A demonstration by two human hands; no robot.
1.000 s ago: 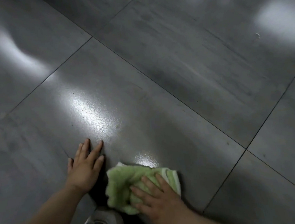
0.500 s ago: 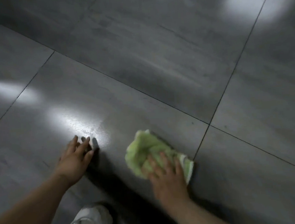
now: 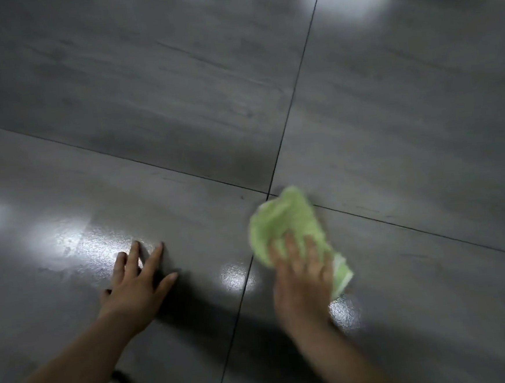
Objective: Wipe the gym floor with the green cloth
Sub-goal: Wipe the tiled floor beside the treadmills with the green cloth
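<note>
Wiping grey tiled floor (image 3: 147,94) with green cloth (image 3: 290,227).

Right hand (image 3: 303,281) flat atop cloth (blurred), fingers spread, beside the tile-joint crossing; left hand (image 3: 135,288) well apart, splayed flat on bare floor.

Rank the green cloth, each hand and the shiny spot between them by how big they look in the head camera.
1. green cloth
2. right hand and left hand: alike
3. shiny spot

Crumpled light-green terry cloth (image 3: 290,221), white-edged at lower right. Glossy dark-grey tiled floor (image 3: 147,94), faint streaks, thin black grout lines, white glare patches.
</note>
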